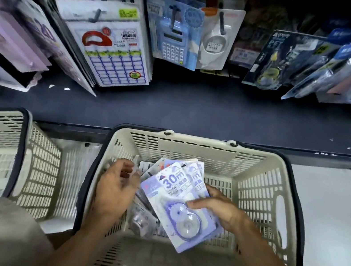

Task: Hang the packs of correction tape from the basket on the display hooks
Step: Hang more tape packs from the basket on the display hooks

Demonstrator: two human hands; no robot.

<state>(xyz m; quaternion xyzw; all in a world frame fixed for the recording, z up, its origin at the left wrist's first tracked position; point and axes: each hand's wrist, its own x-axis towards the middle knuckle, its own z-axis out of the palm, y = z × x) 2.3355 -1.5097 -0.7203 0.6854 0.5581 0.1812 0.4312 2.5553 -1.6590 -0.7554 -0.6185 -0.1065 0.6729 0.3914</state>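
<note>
Both hands inside the cream basket (261, 183). Right hand (220, 207): gripping a fanned stack of lilac correction tape packs (177, 203), thumb across the front of the top pack just above its clear blister, fingers behind the cards. Top pack printed "30m"; stack tilted, upper ends toward the shelf. Left hand (117, 184): fingers loosely curled, holding nothing, just beside the left edge of the stack, over the basket's left wall. More packs (142, 219) loose on the basket floor beneath, mostly hidden; count not readable.

Basket: slotted sides, dark handles folded down along the rim, set against the front edge of a dark shelf (197, 111). Second cream basket (32, 154) to the left, contents not visible. Pale floor (332, 207) to the right.

Above the shelf: packs on display hooks (222, 22). Left to right: purple packs (20, 35), label sheets with blue grid (112, 58), blue calculator pack (174, 43), white tape pack (216, 44), dark and blue packs (322, 67). Small white scraps on shelf surface. Upper rows blurred.
</note>
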